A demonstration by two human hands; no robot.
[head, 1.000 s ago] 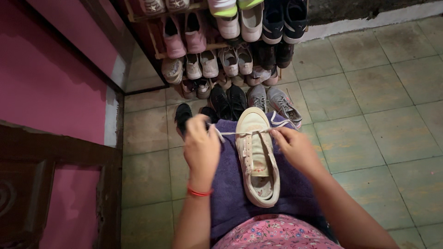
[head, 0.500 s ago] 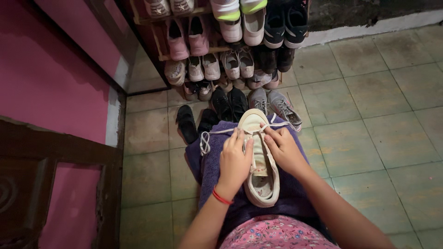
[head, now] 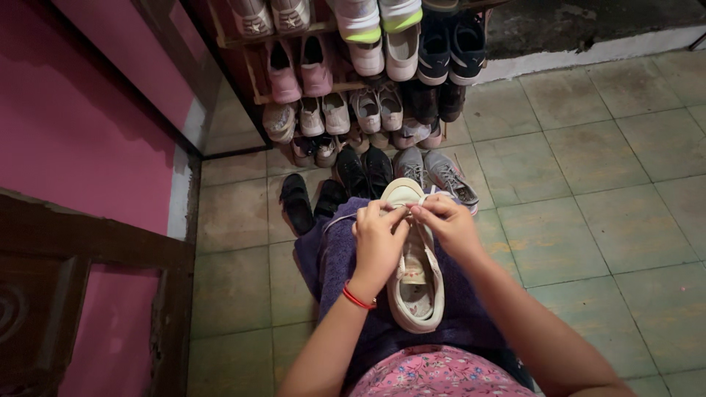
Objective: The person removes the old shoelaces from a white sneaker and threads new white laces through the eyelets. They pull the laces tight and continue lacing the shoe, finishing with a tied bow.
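1. A cream-white low-top sneaker (head: 416, 283) lies on a purple towel-like cloth (head: 334, 257) spread over the person's lap, toe pointing away towards the shoe rack, opening facing up.
2. Left hand (head: 377, 239) sits at the toe end of the sneaker, fingers curled narrow, pinching the white shoelace (head: 407, 215) at the front eyelets. A red thread bracelet (head: 357, 298) circles its wrist.
3. Right hand (head: 450, 224) rests on the other side of the toe end, fingertips pinched on the same lace. The two hands' fingertips nearly meet over the shoe.
4. One strand of the lace trails left from the hands across the cloth.
5. A pink floral garment (head: 434, 375) shows at the lower edge, below the cloth.
6. On the greenish tiled floor (head: 588, 184), just beyond the lap, stand a pair of black shoes (head: 365, 169), a pair of grey lace-up trainers (head: 434, 167) and black slip-ons (head: 298, 202).
7. Behind them a wooden shoe rack (head: 294, 94) holds rows of pink, white and dark shoes.
8. A pink wall (head: 73, 125) and dark wooden furniture (head: 88, 294) stand on the left.
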